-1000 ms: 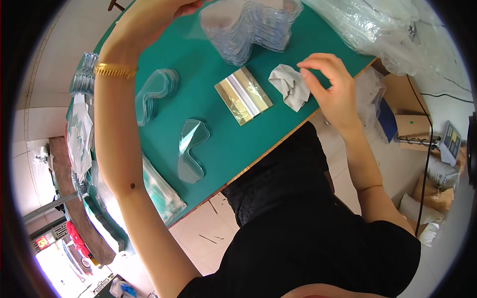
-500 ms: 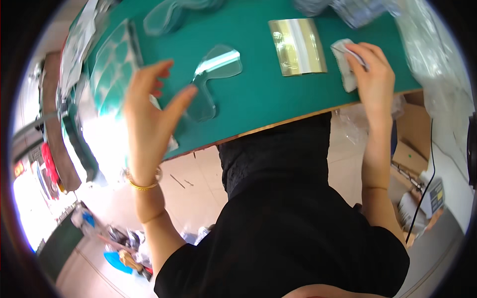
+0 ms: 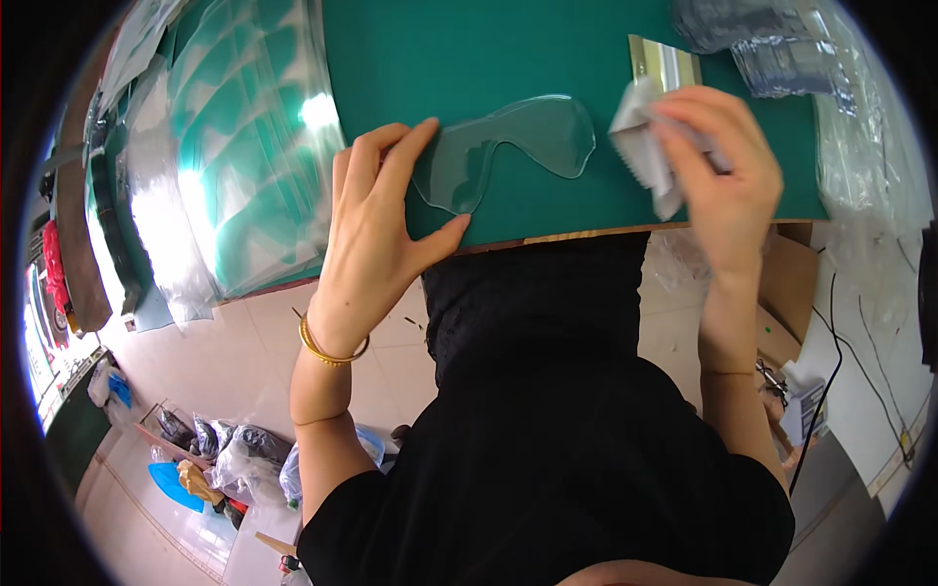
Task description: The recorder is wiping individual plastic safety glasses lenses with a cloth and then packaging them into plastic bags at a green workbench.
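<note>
A clear goggle lens (image 3: 532,117) with a nose notch lies on the green tabletop in front of me. My left hand (image 3: 376,200) spans its left end, with the thumb at the lower edge and the fingertips at the upper one. To the right, my right hand (image 3: 728,166) pinches a crumpled pale grey cloth (image 3: 642,146) with a zigzag edge, slightly apart from the lens. Partly behind the cloth is a yellowish, shiny packet (image 3: 674,64) with a pale stripe.
Clear plastic sheeting over several lens shapes (image 3: 259,146) covers the table's left side. Grey-blue wrapped bundles (image 3: 791,63) lie at the far right, beside hanging clear plastic film (image 3: 865,156). The table's front edge (image 3: 567,235) runs close to my body.
My left hand has come down from above the table onto the lens, which now lies turned and farther right. My right hand has moved slightly left with the cloth, now overlapping the packet in view.
</note>
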A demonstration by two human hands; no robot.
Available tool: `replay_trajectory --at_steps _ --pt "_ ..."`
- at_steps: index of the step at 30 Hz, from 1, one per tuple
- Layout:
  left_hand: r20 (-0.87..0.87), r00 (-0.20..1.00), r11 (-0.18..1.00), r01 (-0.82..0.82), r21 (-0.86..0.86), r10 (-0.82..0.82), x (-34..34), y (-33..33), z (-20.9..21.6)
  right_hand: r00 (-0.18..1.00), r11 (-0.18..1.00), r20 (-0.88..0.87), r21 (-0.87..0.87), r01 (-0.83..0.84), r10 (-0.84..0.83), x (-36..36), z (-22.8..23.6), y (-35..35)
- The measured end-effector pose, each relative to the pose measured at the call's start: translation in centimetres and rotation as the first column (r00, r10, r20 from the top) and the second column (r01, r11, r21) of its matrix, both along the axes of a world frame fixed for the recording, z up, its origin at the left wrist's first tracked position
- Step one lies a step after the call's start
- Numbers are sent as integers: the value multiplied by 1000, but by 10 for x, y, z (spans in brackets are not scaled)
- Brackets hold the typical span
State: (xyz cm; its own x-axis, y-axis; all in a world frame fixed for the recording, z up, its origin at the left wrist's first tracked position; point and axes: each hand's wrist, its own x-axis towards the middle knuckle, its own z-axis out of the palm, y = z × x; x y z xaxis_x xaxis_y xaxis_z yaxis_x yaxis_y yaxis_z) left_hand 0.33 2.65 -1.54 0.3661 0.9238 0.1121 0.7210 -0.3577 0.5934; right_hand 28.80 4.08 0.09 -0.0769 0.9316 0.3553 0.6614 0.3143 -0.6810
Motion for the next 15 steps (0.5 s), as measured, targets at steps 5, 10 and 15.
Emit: replay_trajectory --at_steps 5,10,15 --pt "74 980 983 -181 -25 182 2 -14 -16 927 922 -5 104 -372 375 -71 -27 5" --pt "135 965 974 -219 -62 226 3 -15 -20 851 845 55 102 -526 523 -109 -54 6" --pt "141 951 959 -259 -117 274 5 -15 -19 887 878 241 184 -441 394 -116 -60 21"
